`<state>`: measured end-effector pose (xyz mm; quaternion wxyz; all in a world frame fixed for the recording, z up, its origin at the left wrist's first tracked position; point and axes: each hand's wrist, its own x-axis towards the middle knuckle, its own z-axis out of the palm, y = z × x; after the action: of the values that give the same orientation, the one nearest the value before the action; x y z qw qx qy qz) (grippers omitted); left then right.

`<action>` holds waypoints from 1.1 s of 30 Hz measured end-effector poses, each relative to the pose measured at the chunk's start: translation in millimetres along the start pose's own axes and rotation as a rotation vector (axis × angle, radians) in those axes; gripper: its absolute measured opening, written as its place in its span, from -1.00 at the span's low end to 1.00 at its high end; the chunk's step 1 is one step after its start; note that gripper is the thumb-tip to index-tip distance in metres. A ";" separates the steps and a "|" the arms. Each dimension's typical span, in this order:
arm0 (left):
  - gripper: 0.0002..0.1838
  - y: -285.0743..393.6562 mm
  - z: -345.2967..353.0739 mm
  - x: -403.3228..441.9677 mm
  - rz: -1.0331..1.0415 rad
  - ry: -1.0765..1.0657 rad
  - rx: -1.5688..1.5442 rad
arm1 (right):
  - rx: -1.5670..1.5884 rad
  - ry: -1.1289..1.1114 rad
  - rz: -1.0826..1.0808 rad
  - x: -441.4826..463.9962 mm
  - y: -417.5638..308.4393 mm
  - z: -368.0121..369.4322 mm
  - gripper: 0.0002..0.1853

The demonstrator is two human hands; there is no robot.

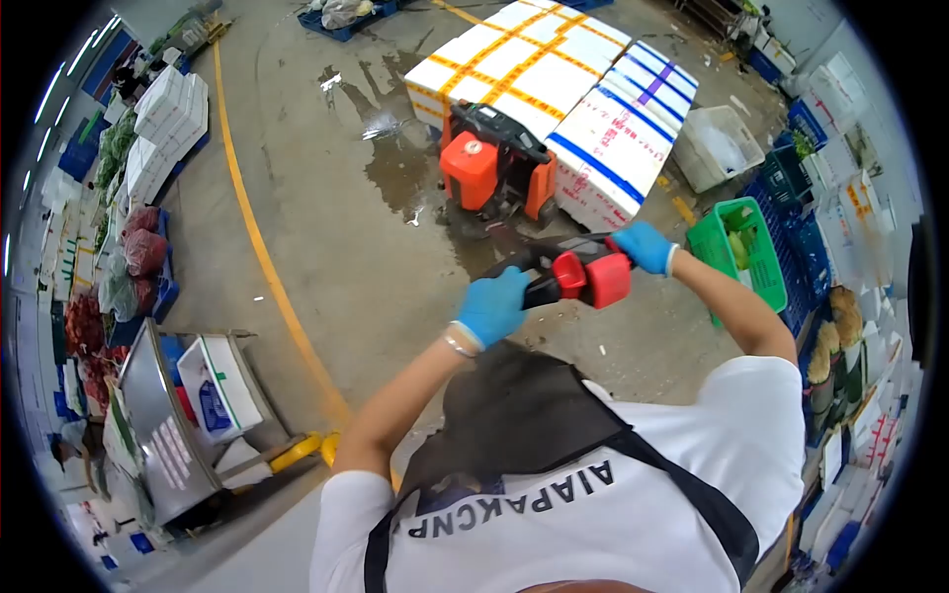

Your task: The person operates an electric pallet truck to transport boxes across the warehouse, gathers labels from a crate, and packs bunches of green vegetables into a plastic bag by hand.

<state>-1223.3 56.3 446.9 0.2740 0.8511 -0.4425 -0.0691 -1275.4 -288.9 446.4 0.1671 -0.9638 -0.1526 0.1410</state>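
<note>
Both my hands wear blue gloves and grip the handle of an orange pallet truck (pixel 473 170). My left hand (pixel 494 304) is wrapped round the black grip on the left side of the red-and-black control handle (pixel 603 280). On the handle's far right end, my right hand (pixel 646 247) is closed too. Directly ahead of the truck body stand white foam boxes bound with yellow tape (pixel 514 54), and beside them white foam boxes with blue tape (pixel 618 138). Whatever carries the boxes underneath is hidden.
A green crate (pixel 736 257) and a whitish bin (pixel 717 148) stand to the right. At left are a metal table (pixel 168 435), red net sacks (pixel 145 252) and stacked white boxes (pixel 170 119). A yellow line (pixel 259 237) crosses the wet concrete floor (pixel 326 178).
</note>
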 end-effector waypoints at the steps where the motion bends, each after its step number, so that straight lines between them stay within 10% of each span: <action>1: -0.70 -3.5 -12.5 6.2 -0.016 -0.014 -0.027 | 0.110 0.052 0.022 6.6 2.3 -0.5 -0.70; 25: -0.79 -487.9 -232.4 260.8 0.358 -0.267 -0.093 | 0.384 0.234 0.677 463.7 -76.2 -80.9 -0.48; 33: -0.84 -668.2 -362.8 483.4 0.504 -0.225 0.204 | 0.380 0.219 0.362 696.5 -33.8 -194.1 -0.46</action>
<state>-325.2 127.1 459.6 0.1449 0.7244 -0.6722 -0.0482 -584.7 -75.0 480.6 0.3323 -0.9363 0.0700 0.0895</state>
